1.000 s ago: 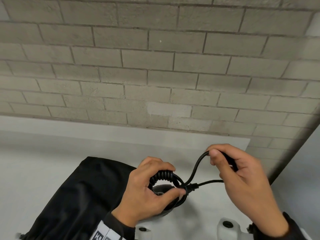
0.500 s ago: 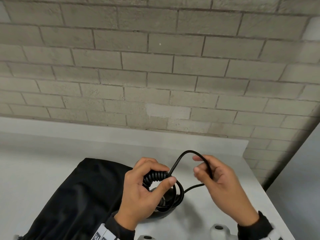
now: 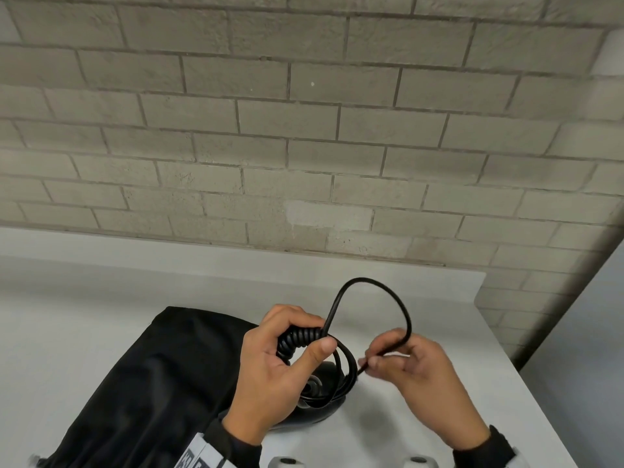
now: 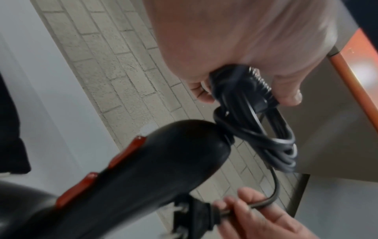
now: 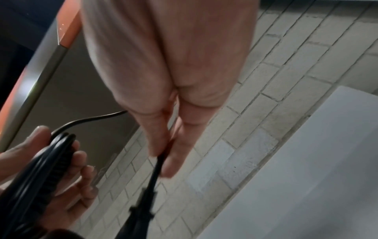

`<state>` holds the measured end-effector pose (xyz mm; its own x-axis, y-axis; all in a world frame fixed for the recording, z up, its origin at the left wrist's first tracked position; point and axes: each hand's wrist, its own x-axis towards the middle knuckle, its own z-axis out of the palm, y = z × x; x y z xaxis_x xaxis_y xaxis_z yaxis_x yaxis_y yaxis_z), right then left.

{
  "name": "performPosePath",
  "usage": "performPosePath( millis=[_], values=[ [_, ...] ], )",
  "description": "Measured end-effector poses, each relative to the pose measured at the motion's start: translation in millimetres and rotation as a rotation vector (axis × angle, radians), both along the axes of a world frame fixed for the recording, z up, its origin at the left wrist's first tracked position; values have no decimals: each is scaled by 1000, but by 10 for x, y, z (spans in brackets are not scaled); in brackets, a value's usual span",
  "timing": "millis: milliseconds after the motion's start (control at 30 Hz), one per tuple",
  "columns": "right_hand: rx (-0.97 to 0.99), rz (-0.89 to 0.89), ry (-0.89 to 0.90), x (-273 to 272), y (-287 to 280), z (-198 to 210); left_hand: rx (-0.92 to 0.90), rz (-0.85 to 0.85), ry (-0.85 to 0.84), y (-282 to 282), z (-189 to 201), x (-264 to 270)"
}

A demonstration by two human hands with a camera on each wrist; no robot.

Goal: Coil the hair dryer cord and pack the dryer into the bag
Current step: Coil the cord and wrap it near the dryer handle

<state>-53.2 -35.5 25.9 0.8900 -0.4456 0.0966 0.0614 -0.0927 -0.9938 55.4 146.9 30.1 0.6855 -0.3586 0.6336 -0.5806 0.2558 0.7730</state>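
Note:
My left hand (image 3: 297, 346) grips the gathered loops of the black cord (image 3: 371, 288) together with its ribbed strain relief, just above the black hair dryer (image 3: 320, 410). The dryer's handle with orange-red switches (image 4: 131, 161) shows in the left wrist view below the coil (image 4: 266, 122). My right hand (image 3: 388, 359) pinches the free cord end near the plug (image 5: 143, 205), and one loop arcs up between the hands. The black bag (image 3: 141, 383) lies flat on the table, left of the dryer and partly under my left forearm.
The white table (image 3: 101, 292) ends at a right edge (image 3: 526, 383) close to my right hand. A grey brick wall (image 3: 304, 130) rises right behind the table. An orange-edged panel (image 4: 358, 97) shows in both wrist views.
My right hand has moved left and down toward my left hand, sliding along the cord toward the plug end. The loop between the hands now stands taller. The left hand keeps its grip.

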Motion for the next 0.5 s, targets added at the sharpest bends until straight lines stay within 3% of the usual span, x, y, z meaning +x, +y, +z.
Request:
performPosePath(
  millis=[100, 200, 500],
  values=[
    [134, -151, -192, 44, 48, 95, -5, -25, 7, 4, 5, -9],
    [230, -193, -303, 92, 149, 204, -17, -58, 15, 0, 14, -20],
    [410, 36, -173, 158, 466, 246, -71, -86, 116, 4, 28, -3]
  ],
)
